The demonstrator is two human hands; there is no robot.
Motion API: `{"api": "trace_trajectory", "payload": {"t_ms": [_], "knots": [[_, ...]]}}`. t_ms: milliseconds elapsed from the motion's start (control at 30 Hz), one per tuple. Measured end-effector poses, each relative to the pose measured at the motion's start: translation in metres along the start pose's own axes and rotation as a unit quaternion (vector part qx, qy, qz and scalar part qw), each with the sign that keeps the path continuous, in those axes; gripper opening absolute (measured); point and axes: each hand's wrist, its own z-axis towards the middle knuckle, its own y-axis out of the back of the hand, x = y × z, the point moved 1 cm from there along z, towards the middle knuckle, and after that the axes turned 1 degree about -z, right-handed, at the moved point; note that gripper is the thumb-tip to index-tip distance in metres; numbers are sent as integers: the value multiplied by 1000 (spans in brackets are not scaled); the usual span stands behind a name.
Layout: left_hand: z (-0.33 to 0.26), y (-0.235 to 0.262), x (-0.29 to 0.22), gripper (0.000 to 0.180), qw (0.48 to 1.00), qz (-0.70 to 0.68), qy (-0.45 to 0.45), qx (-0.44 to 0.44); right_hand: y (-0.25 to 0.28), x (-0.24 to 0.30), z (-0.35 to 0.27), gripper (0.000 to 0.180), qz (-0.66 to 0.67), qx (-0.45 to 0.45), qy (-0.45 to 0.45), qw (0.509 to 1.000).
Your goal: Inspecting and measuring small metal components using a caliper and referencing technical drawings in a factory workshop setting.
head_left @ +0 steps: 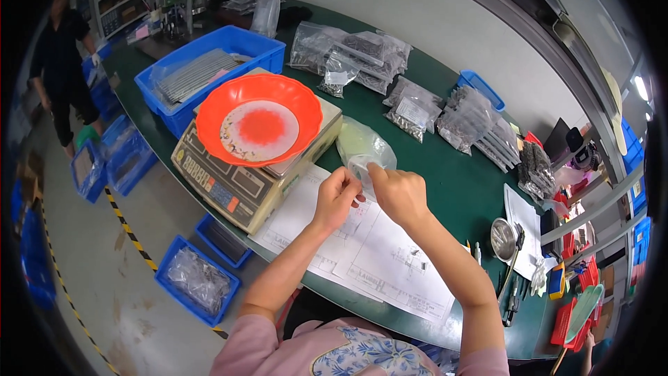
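My left hand (337, 198) and my right hand (398, 195) both pinch the near edge of a small clear plastic bag (363, 146), holding it just above the green table (452, 181). The bag looks puffed and has something pale yellow inside. White drawing sheets (376, 251) lie under my hands. To the left stands a beige weighing scale (229, 184) with an orange bowl (259, 118) on its platform. The bowl holds a thin scatter of tiny dark parts.
Several clear bags of dark metal parts (362, 56) lie along the table's far side. A blue crate (209, 73) sits behind the scale. A metal scoop (502, 238) rests at right. Blue bins (198, 280) stand on the floor, and a person (59, 63) stands at far left.
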Motion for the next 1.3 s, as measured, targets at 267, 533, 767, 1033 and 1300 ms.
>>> {"api": "trace_trajectory", "payload": {"t_ms": [267,533,767,1033,1300], "knots": [[1,-10,0,11,999,-10,-17,-41,24,7,-8,21,158,-102,-35,982],[-1,5,18,9,999,22,-19,-18,-32,-2,36,30,1,-128,16,992],[9,-12,27,14,997,-25,-67,-20,-57,-23,25,13,-143,147,-11,979],[9,-7,24,15,990,-38,-130,-42,-28,-10,29,15,171,159,-8,972],[3,1,-2,17,952,243,-174,-67,-2,-37,11,34,-22,273,9,962]]}}
